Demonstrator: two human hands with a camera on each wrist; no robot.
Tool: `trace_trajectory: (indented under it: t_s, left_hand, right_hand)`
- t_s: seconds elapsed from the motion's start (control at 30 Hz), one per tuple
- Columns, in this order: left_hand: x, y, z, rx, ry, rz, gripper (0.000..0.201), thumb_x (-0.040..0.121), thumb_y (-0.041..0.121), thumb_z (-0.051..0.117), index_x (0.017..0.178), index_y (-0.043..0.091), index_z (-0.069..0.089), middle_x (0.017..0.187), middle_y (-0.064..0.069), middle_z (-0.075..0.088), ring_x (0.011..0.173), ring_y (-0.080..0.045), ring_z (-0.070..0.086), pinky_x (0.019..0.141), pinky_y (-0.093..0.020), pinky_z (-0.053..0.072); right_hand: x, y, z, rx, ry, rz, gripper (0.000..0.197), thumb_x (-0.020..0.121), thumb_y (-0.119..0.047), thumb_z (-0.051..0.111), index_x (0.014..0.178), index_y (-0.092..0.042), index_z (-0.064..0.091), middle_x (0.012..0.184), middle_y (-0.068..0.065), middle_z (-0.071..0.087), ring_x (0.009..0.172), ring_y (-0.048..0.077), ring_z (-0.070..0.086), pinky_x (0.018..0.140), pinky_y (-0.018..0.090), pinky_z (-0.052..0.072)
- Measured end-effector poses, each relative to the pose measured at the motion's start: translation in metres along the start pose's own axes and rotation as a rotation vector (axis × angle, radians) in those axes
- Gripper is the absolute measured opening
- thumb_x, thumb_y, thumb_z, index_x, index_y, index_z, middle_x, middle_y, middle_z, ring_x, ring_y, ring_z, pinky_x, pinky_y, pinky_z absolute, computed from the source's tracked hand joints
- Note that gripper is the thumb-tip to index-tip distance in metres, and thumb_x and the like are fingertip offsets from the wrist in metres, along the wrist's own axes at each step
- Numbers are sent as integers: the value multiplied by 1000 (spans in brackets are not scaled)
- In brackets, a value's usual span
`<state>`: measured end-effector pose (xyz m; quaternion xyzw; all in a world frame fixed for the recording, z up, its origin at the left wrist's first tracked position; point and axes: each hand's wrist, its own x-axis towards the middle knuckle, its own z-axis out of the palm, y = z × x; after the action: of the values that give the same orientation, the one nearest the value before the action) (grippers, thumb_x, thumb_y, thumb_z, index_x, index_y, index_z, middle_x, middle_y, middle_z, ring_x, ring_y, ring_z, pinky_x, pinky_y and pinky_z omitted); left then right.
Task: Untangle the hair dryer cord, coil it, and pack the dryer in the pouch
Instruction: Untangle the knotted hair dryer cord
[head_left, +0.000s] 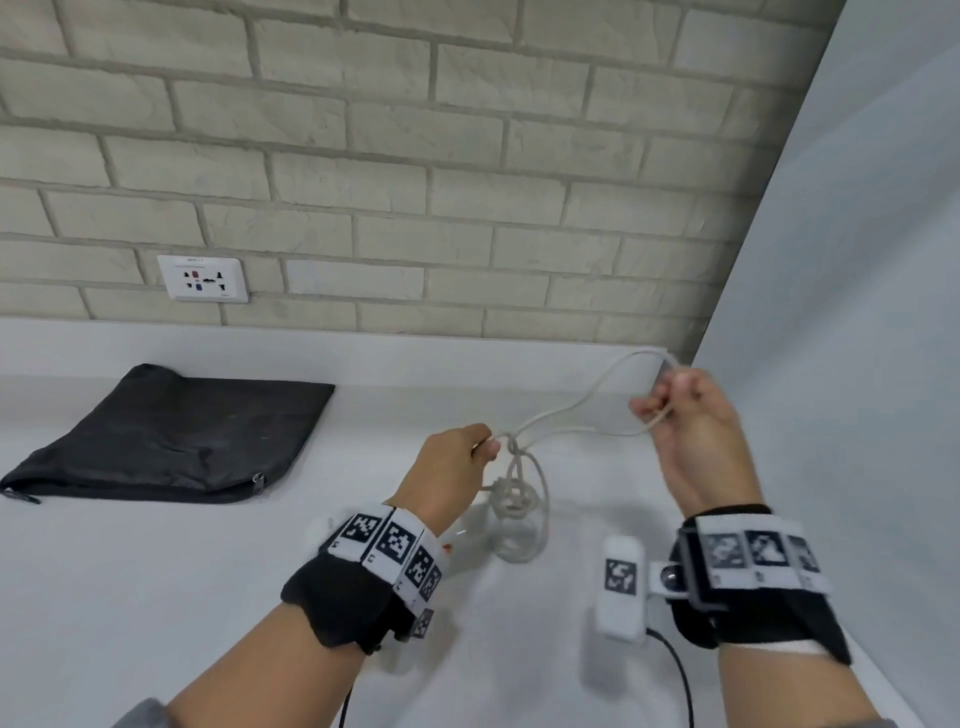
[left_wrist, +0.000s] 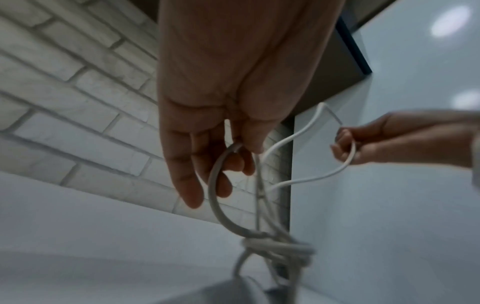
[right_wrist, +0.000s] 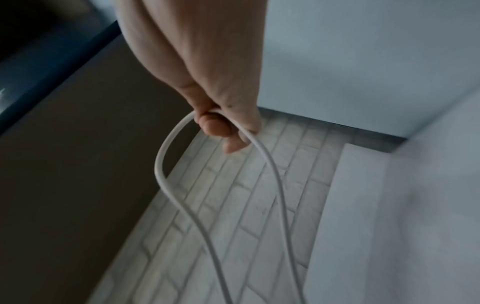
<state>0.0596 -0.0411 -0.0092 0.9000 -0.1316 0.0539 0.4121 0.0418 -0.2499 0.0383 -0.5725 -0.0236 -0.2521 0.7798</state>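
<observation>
Both hands are raised above the white countertop (head_left: 156, 597), near the right-hand corner. The left hand (head_left: 447, 478) pinches the thin white rubber power cord (head_left: 566, 410) between thumb and fingertips just left of a crossing of strands; in the left wrist view the other fingers (left_wrist: 189, 181) hang loosely extended. The right hand (head_left: 691, 426), fingers curled, grips a bend of the same cord, so a long narrow loop runs left to right between the two hands, its closed end at the right hand.

Below the left hand's pinch the cord drops into a tight knot (head_left: 511, 499), then into slack loops hanging toward the counter. The dryer body is mostly hidden under the left wrist; its pointing cannot be told.

The flat black fabric zip pouch (head_left: 171, 441) lies on the counter well to the left, long axis left-right, zipper edge on the near side.

On the far pale brick wall (head_left: 467, 156), a white socket plate (head_left: 203, 279) sits above the pouch. A plain white side wall (head_left: 857, 312) closes in just right of the right hand.
</observation>
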Motion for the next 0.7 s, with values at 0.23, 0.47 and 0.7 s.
trace_trajectory:
  t_s: [0.23,0.47,0.7]
  left_hand:
    - [10,-20,-20,-83,191,-173,28,97,22,38,76,7,50,59,-4,48,57,-25,52,53,-30,48]
    - [7,-18,-26,-431,163,-221,29,96,19,40,71,10,50,62,-7,46,55,-20,54,61,-36,60]
    - [8,-14,-26,-406,168,-147,28,96,18,41,70,14,53,62,-3,48,56,-17,53,67,-33,59]
  right_hand:
    - [18,17,-71,373,548,441,29,97,-3,26,76,-10,45,69,1,36,59,11,35,96,42,44]
    - [0,65,-52,-489,187,583,29,92,4,30,107,0,55,78,12,53,70,22,53,63,32,47]
    - [-14,40,-11,-1243,-138,-199,52,76,22,37,122,3,53,116,25,49,110,41,45,93,40,37]
